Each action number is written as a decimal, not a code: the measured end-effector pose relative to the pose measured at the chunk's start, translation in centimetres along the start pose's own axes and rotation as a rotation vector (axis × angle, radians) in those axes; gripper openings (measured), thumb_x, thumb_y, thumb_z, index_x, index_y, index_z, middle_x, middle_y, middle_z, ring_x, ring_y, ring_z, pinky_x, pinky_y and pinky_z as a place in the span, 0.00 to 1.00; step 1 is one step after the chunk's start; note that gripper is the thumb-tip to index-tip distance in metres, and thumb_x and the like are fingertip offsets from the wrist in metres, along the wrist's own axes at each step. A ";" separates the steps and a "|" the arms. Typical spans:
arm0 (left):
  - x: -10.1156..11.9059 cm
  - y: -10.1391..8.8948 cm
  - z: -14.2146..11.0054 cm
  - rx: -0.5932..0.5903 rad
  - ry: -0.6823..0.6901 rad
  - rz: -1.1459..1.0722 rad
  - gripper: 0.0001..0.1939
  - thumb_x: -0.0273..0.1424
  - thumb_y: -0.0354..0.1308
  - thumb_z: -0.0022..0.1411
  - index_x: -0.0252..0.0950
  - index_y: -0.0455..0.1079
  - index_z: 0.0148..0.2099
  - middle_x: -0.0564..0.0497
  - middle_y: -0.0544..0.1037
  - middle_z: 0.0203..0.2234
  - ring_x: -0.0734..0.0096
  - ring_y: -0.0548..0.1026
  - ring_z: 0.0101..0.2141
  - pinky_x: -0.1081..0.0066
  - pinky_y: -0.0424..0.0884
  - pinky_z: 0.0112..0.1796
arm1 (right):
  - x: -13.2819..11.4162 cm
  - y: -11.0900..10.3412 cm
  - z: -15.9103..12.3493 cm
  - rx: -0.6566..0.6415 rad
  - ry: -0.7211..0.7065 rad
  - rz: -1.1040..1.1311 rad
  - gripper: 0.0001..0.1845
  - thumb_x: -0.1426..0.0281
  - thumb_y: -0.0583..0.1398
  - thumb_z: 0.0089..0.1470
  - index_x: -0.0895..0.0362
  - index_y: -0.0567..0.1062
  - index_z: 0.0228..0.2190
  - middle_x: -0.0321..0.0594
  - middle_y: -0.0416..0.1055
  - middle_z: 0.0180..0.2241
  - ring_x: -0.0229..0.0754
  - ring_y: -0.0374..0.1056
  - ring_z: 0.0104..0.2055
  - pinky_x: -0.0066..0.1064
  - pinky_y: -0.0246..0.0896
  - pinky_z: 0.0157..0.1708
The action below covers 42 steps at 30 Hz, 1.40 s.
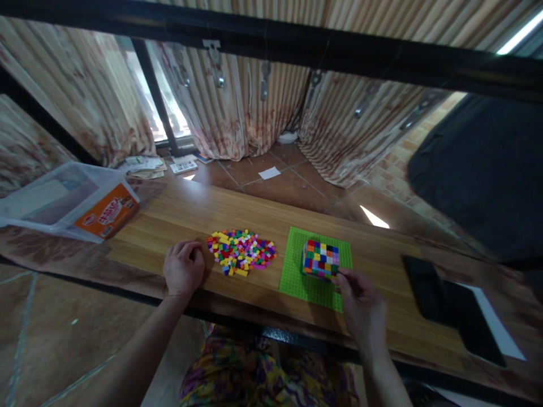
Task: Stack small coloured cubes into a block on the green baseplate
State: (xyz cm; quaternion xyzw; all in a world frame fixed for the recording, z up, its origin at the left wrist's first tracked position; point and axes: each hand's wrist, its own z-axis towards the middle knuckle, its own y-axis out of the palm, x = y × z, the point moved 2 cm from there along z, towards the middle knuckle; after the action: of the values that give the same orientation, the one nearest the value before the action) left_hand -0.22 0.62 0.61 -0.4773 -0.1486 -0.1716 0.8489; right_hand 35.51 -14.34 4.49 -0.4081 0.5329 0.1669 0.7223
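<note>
Pinching the brick block's (321, 258) corner, lower right, is the right hand (363, 298). Lower left, the left hand (184, 268) is loosely fisted.

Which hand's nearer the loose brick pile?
Left: the left hand rests just left of the loose pile; the right hand is farther, at the block on the green baseplate.

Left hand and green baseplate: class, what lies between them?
In the head view, the pile of loose coloured bricks lies between the left hand and the green baseplate.
</note>
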 end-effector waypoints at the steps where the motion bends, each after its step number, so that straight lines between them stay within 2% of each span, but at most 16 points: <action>1: 0.0 0.0 0.0 -0.003 0.000 0.003 0.11 0.30 0.51 0.60 0.38 0.75 0.36 0.46 0.79 0.36 0.58 0.73 0.39 0.62 0.69 0.42 | 0.1 -0.1 0.2 0.017 0.011 0.020 0.19 0.56 0.62 0.52 0.57 0.76 0.39 0.44 0.78 0.35 0.43 0.74 0.33 0.34 0.71 0.34; 10: 0.0 0.0 0.1 -0.009 0.009 0.018 0.12 0.31 0.51 0.60 0.37 0.75 0.36 0.44 0.79 0.36 0.57 0.74 0.39 0.61 0.69 0.43 | 0.6 -0.1 1.1 0.058 0.097 0.126 0.18 0.58 0.65 0.47 0.57 0.76 0.36 0.42 0.78 0.34 0.43 0.74 0.35 0.36 0.69 0.39; 17: 0.0 0.0 0.2 -0.002 0.022 0.018 0.11 0.30 0.51 0.60 0.37 0.75 0.36 0.45 0.79 0.36 0.58 0.74 0.39 0.63 0.69 0.42 | 0.7 -1.0 1.9 0.065 0.057 0.026 0.18 0.58 0.64 0.47 0.57 0.76 0.36 0.42 0.77 0.34 0.44 0.73 0.35 0.38 0.68 0.40; 23: 0.0 0.0 0.2 -0.020 0.008 0.042 0.12 0.31 0.50 0.60 0.36 0.76 0.36 0.45 0.79 0.37 0.59 0.74 0.40 0.63 0.69 0.43 | 0.0 -0.9 2.0 0.040 0.058 -0.016 0.19 0.55 0.62 0.49 0.58 0.75 0.37 0.42 0.77 0.32 0.43 0.74 0.32 0.35 0.69 0.34; 29: -0.1 0.1 0.0 -0.015 0.005 0.045 0.12 0.31 0.50 0.60 0.37 0.76 0.37 0.45 0.79 0.37 0.59 0.74 0.40 0.63 0.68 0.43 | 0.3 -1.0 2.5 0.018 0.046 0.027 0.20 0.55 0.63 0.49 0.58 0.76 0.38 0.44 0.77 0.35 0.44 0.74 0.35 0.38 0.70 0.38; 33: -0.2 0.1 -0.1 -0.007 0.021 0.036 0.12 0.31 0.51 0.60 0.37 0.76 0.37 0.46 0.79 0.36 0.59 0.74 0.40 0.64 0.68 0.42 | 0.0 -1.4 2.7 0.006 -0.065 -0.080 0.18 0.57 0.62 0.51 0.57 0.78 0.38 0.43 0.77 0.37 0.45 0.73 0.38 0.37 0.69 0.40; 37: -0.2 0.2 -0.1 -0.002 0.028 0.050 0.11 0.30 0.51 0.60 0.37 0.76 0.37 0.46 0.78 0.36 0.59 0.73 0.40 0.64 0.68 0.42 | -0.9 -1.0 2.8 -0.065 -0.271 -0.223 0.15 0.60 0.58 0.56 0.56 0.79 0.36 0.43 0.76 0.38 0.43 0.73 0.38 0.34 0.68 0.39; 42: -0.3 0.2 -0.1 0.015 0.034 0.051 0.11 0.30 0.51 0.60 0.37 0.76 0.36 0.46 0.78 0.36 0.59 0.73 0.39 0.64 0.69 0.42 | -1.3 -0.2 3.7 -0.138 -0.520 -0.507 0.15 0.65 0.54 0.59 0.56 0.79 0.35 0.44 0.75 0.35 0.42 0.72 0.35 0.34 0.67 0.37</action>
State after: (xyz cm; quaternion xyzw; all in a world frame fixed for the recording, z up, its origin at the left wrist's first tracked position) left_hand -0.36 0.66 0.26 -0.4718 -0.1231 -0.1571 0.8588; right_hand 37.52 -11.39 6.10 -0.5189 0.2008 0.1161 0.8227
